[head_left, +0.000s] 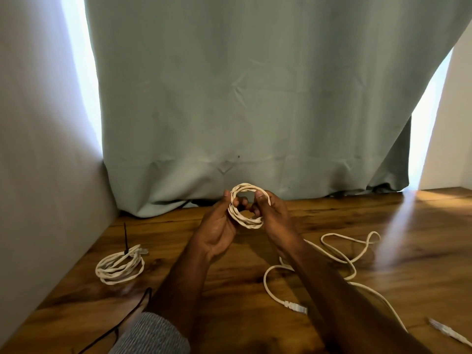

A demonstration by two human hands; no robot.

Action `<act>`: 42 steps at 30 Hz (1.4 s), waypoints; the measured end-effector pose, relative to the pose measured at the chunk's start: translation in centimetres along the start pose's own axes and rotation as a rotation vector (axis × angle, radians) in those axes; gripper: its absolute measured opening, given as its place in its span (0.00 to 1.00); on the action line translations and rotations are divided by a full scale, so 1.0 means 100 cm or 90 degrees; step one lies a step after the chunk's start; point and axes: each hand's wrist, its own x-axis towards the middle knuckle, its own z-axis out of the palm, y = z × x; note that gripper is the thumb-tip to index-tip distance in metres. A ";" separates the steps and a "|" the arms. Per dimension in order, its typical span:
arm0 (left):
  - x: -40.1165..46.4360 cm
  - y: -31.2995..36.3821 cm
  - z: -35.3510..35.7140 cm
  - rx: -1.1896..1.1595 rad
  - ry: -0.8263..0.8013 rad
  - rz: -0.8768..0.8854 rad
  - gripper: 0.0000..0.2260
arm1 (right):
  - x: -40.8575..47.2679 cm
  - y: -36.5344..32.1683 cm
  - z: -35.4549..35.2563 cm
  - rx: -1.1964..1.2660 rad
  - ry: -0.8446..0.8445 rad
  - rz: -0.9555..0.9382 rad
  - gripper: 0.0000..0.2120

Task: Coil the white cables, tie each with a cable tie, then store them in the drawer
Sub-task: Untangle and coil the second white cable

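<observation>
Both hands hold a small coil of white cable up over the middle of the wooden table. My left hand grips the coil's left side. My right hand grips its right side, thumb over the top loops. A second white coil lies at the left, bound by a black cable tie whose tail sticks upward. A loose white cable sprawls at the right, one plug lying near my right forearm. No drawer is in view.
A green curtain hangs down to the table's far edge. A grey wall borders the left side. A thin black cord runs along the near left by a grey sleeve. Another plug lies at the near right.
</observation>
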 end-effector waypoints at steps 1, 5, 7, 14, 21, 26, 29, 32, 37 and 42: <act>0.000 -0.001 0.000 0.016 0.006 0.008 0.16 | -0.001 -0.002 0.000 0.006 0.013 -0.008 0.12; 0.008 -0.011 0.000 0.045 0.098 0.040 0.13 | 0.000 -0.004 0.001 0.069 0.058 0.017 0.10; 0.011 -0.015 0.002 0.053 0.120 0.053 0.15 | 0.000 -0.004 0.003 0.128 0.047 0.042 0.09; 0.007 -0.019 0.010 0.025 0.070 0.030 0.15 | 0.004 0.002 0.014 0.056 0.162 0.023 0.18; 0.001 0.000 0.004 0.022 -0.048 -0.059 0.14 | 0.008 0.007 0.011 -0.095 0.205 -0.063 0.16; 0.005 0.008 0.002 0.183 -0.024 -0.065 0.21 | 0.009 0.013 0.011 -0.120 0.138 -0.094 0.14; 0.003 0.013 -0.001 0.188 -0.011 -0.046 0.15 | 0.010 0.014 0.010 -0.108 0.091 -0.103 0.15; 0.000 0.012 0.001 0.149 0.000 -0.034 0.12 | 0.013 0.018 0.009 -0.113 0.074 -0.115 0.16; -0.001 0.020 -0.002 0.135 -0.041 -0.116 0.20 | 0.011 0.020 0.010 -0.144 0.047 -0.130 0.16; 0.001 0.016 0.003 0.248 0.011 -0.082 0.14 | 0.011 0.021 0.004 -0.195 0.015 -0.147 0.16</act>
